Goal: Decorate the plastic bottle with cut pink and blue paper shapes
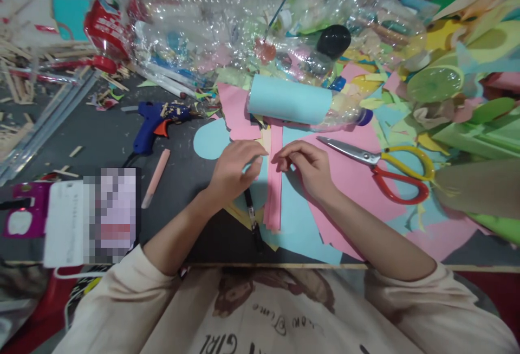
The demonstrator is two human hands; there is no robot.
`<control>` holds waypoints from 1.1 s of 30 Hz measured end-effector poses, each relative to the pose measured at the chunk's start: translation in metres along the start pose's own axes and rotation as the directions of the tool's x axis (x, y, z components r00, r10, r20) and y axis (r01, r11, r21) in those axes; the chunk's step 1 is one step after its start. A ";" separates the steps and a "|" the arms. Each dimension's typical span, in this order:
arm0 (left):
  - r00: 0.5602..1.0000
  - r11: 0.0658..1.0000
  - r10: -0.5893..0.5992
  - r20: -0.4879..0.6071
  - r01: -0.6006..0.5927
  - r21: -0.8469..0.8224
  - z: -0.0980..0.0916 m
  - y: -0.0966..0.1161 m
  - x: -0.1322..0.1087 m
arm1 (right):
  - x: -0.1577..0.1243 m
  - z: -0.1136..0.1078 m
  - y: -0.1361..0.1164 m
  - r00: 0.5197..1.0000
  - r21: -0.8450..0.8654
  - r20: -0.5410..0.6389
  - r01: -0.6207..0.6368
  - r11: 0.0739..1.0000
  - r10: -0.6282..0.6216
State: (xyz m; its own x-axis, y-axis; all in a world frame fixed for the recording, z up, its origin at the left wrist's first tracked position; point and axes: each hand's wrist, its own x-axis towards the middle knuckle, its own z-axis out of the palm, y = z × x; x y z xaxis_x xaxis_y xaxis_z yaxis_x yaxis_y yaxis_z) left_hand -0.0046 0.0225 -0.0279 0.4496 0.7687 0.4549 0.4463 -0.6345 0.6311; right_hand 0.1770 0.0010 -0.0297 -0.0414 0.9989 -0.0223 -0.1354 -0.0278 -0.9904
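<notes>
A long folded strip of pink paper (273, 191) lies upright in the view, over light blue sheets, between my two hands. My left hand (239, 164) is just left of the strip, its fingers stretched toward it and the thumb apart, with nothing visible in the grip. On the other side, my right hand (304, 164) has its fingers curled together at the strip's right edge; whatever the fingertips pinch, if anything, is hidden. A black marker (252, 218) lies below my left hand. Right of my right hand rest scissors (377, 161) with yellow and red handles.
A bottle wrapped in light blue paper (290, 99) lies beyond my hands, before a heap of clear plastic bottles (195, 29). A blue glue gun (152, 123) and a pink-handled cutter (156, 178) lie left. Paper scraps (479, 104) pile up at right; a phone (117, 210) sits front left.
</notes>
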 end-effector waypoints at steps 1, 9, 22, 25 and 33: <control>0.996 0.998 0.061 0.070 -0.062 0.019 0.000 0.001 0.000 | 0.000 0.000 -0.001 1.000 0.005 -0.012 0.003 1.000 -0.003; 0.885 0.960 0.221 0.410 -0.272 0.070 0.000 0.011 0.002 | 0.001 0.001 0.001 0.998 0.001 -0.024 -0.063 0.998 0.063; 0.891 0.938 0.241 0.385 -0.315 0.143 0.007 0.005 -0.005 | -0.023 -0.038 -0.040 0.978 -0.978 0.157 0.133 0.163 0.141; 0.903 0.944 0.206 0.378 -0.285 0.165 0.007 0.007 -0.005 | -0.028 -0.035 -0.033 0.983 -0.983 0.160 0.150 0.104 0.094; 0.884 0.992 0.104 0.456 -0.127 0.022 0.009 0.031 -0.008 | -0.030 -0.035 -0.024 0.980 -0.906 0.192 0.200 0.374 -0.059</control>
State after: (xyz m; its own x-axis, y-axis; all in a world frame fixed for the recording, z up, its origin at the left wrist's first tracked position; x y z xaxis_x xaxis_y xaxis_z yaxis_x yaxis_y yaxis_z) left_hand 0.0131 -0.0043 -0.0177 0.7963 0.5771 0.1812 0.4020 -0.7288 0.5544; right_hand 0.2157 -0.0267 -0.0102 -0.2223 0.9730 0.0625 0.8377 0.2234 -0.4983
